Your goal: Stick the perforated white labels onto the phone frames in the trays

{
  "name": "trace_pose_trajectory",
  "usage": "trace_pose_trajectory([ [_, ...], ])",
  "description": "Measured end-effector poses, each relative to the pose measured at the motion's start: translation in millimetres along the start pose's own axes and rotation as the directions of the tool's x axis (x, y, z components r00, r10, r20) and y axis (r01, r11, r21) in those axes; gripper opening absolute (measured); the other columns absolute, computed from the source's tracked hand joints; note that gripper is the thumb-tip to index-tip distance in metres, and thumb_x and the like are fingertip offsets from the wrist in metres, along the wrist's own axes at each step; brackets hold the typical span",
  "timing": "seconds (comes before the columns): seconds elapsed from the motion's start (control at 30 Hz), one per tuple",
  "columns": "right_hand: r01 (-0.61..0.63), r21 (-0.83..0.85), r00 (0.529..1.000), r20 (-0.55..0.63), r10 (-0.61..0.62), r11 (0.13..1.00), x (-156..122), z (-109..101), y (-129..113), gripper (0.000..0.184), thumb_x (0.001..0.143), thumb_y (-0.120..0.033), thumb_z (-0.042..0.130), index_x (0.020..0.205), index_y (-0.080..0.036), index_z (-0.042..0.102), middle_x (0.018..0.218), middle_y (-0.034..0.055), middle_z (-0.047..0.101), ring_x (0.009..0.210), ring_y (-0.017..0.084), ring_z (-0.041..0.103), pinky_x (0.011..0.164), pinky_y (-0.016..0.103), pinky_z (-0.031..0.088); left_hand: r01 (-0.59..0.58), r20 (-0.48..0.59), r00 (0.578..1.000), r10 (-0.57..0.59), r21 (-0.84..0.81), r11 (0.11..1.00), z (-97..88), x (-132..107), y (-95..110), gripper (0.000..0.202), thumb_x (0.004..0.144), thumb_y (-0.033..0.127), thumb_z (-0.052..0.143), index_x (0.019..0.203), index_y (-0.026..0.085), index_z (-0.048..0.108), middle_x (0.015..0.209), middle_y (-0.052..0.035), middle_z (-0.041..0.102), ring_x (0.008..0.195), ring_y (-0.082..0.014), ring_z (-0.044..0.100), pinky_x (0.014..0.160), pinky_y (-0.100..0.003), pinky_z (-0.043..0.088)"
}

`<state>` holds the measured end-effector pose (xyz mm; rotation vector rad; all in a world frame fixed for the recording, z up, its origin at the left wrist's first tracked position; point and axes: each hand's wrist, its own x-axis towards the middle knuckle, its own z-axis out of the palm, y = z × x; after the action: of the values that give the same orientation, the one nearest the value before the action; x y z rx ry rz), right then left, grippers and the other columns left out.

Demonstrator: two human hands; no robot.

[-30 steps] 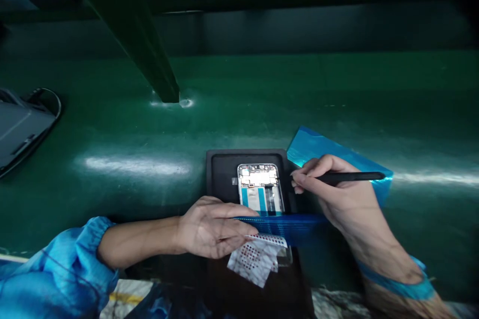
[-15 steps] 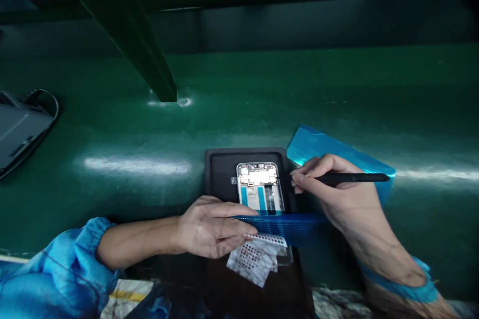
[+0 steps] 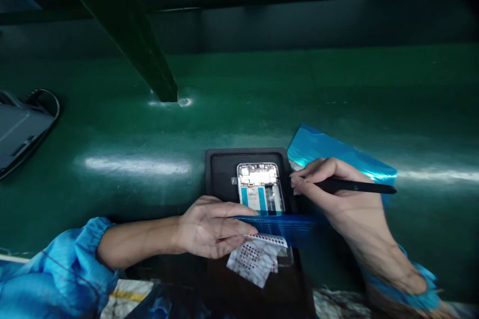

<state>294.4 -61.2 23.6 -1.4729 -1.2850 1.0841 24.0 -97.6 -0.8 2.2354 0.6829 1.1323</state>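
Grey device [image 3: 24,129] far left on green bench [image 3: 112,129] | green post [image 3: 149,67] beyond the hands | left hand [image 3: 207,229] low, fingers extended, blue strip [image 3: 286,227] and dotted sheet [image 3: 250,261] caught between them, hiding part of open phone [image 3: 258,178] in black tray [image 3: 245,150] | right hand [image 3: 339,192] beside tray, fingertips pinching black pen-like tool [image 3: 364,187] | blue sheet [image 3: 337,148] partly behind it

The left hand [image 3: 209,227] and blue sheet [image 3: 290,227] cover part of the opened phone [image 3: 258,177]. The right hand [image 3: 337,199] hides some of the black tool [image 3: 370,187]; its tip may be too tiny to see. A gray box [image 3: 26,124] gets cut off at left.
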Motion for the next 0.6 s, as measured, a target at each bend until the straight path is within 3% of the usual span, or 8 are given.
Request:
trace_pose_trajectory([
  [0.27, 0.114, -0.085, 0.993, 0.017, -0.113, 0.99, -5.7, 5.5, -8.2, 0.025, 0.08, -0.025, 0.087, 0.063, -0.026, 0.069, 0.073, -0.0026, 0.078, 0.071, 0.016, 0.078, 0.066, 0.026, 0.06, 0.013, 0.003, 1.0, -0.014, 0.014, 1.0, -1.0, 0.4, 0.5, 0.016, 0.108, 0.026, 0.065, 0.106, 0.02, 0.079, 0.109, -0.0057, 0.091, 0.079, -0.011, 0.087, 0.076, -0.018, 0.073],
  [0.4, 0.114, -0.092, 0.992, -0.048, -0.119, 0.989, -8.2, 1.4, -14.3, 0.025, 0.081, -0.027, 0.089, 0.065, -0.028, 0.069, 0.077, -0.001, 0.078, 0.072, 0.017, 0.076, 0.066, 0.03, 0.059, 0.013, -0.015, 1.0, -0.013, -0.015, 1.0, 0.8, 1.0, 0.8, 0.017, 0.107, 0.024, 0.066, 0.103, 0.016, 0.08, 0.104, -0.0076, 0.091, 0.079, -0.0122, 0.087, 0.079, -0.018, 0.073],
  [0.53, 0.201, -0.071, 0.958, -0.195, -0.212, 0.977, -17.4, -9.5, -25.1, 0.027, 0.076, -0.018, 0.09, 0.068, -0.029, 0.067, 0.078, -0.0007, 0.078, 0.072, 0.018, 0.076, 0.064, 0.029, 0.062, 0.117, -0.061, 0.991, -0.121, -0.061, 0.991, 2.9, 2.2, 3.8, 0.016, 0.106, 0.025, 0.072, 0.099, 0.015, 0.083, 0.105, -0.0102, 0.09, 0.082, -0.0136, 0.088, 0.085, -0.016, 0.072],
  [0.6, 0.296, -0.043, 0.942, -0.155, -0.299, 0.954, -24.7, -13.4, -30.5, 0.028, 0.072, -0.012, 0.088, 0.069, -0.03, 0.067, 0.077, -0.0006, 0.078, 0.069, 0.019, 0.076, 0.061, 0.03, 0.066, 0.167, -0.075, 0.982, -0.172, -0.065, 0.984, 2.9, 3.6, 6.0, 0.013, 0.104, 0.023, 0.075, 0.1, 0.014, 0.084, 0.103, -0.0098, 0.09, 0.086, -0.015, 0.089, 0.086, -0.016, 0.072],
])
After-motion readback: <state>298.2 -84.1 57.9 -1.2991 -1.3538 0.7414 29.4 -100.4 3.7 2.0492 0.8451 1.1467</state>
